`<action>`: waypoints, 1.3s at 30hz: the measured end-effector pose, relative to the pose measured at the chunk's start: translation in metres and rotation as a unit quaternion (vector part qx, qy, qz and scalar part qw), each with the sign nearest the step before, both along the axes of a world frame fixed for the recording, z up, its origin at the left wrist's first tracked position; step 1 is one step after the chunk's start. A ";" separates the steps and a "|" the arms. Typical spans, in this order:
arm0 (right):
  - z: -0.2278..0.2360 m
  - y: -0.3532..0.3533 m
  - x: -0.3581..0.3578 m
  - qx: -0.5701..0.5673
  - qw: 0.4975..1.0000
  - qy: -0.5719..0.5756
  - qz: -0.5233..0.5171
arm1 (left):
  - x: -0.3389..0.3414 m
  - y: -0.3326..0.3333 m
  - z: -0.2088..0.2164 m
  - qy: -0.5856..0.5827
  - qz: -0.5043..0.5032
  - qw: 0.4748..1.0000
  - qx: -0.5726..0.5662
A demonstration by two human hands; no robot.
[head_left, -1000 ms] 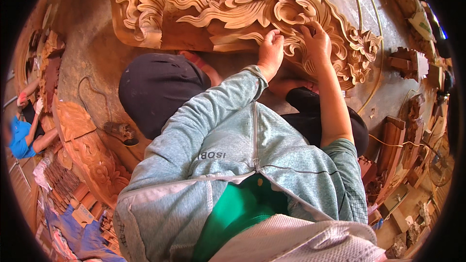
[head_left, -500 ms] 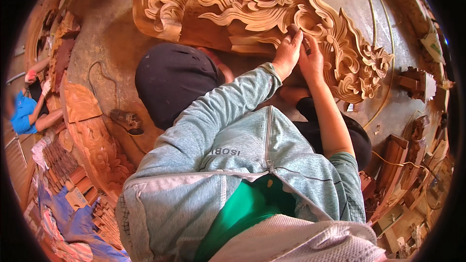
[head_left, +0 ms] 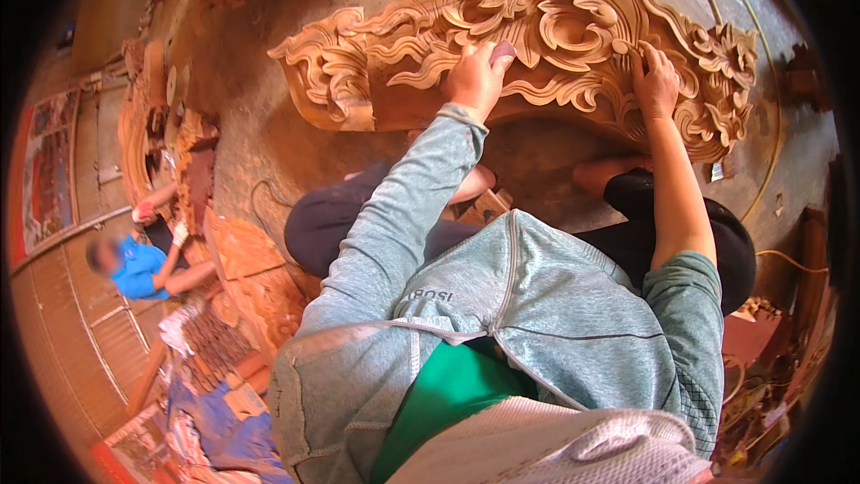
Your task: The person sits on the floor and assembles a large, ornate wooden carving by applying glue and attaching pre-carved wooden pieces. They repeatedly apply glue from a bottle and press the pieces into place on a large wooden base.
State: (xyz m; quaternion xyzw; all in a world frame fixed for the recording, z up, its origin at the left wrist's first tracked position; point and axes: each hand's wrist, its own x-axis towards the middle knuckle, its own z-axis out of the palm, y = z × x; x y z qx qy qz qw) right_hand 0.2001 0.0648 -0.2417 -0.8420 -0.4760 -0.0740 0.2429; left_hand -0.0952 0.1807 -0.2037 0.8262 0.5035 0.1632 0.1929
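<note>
A long carved wooden panel point(head_left: 573, 72) with scrolling leaf shapes lies across the floor in front of me. Over its middle, my left hand point(head_left: 473, 82) is closed around a small purple-brown piece, which looks like folded sandpaper point(head_left: 503, 51). The hand hides most of this piece and the carving under it. Toward the panel's right part, my right hand point(head_left: 657, 82) has its fingers bent over a carved ridge and grips it. The two hands are well apart.
A person in a blue shirt point(head_left: 139, 267) works at the left beside reddish carved wood point(head_left: 260, 273). A yellow hose point(head_left: 776, 139) curves along the floor at the right. My bent knees flank the space below the panel. A blue tarp point(head_left: 210, 412) lies at lower left.
My hands, close together at the panel's right half before, have separated. The left has gone left with the sandpaper; the right has moved right onto the carving. My view has shifted too.
</note>
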 end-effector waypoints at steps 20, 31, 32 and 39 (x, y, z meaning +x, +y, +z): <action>-0.014 0.002 -0.002 0.109 0.993 0.044 0.027 | 0.011 0.049 -0.003 0.056 0.009 0.991 0.119; -0.014 -0.003 0.002 0.113 0.992 0.048 0.021 | -0.002 0.031 -0.003 -0.007 0.039 0.995 0.096; -0.012 -0.002 0.000 0.113 0.992 0.054 0.023 | 0.010 0.037 -0.004 0.019 0.012 0.994 0.103; -0.014 -0.005 0.003 0.109 0.992 0.060 0.028 | -0.032 0.047 -0.001 0.115 0.012 0.989 0.090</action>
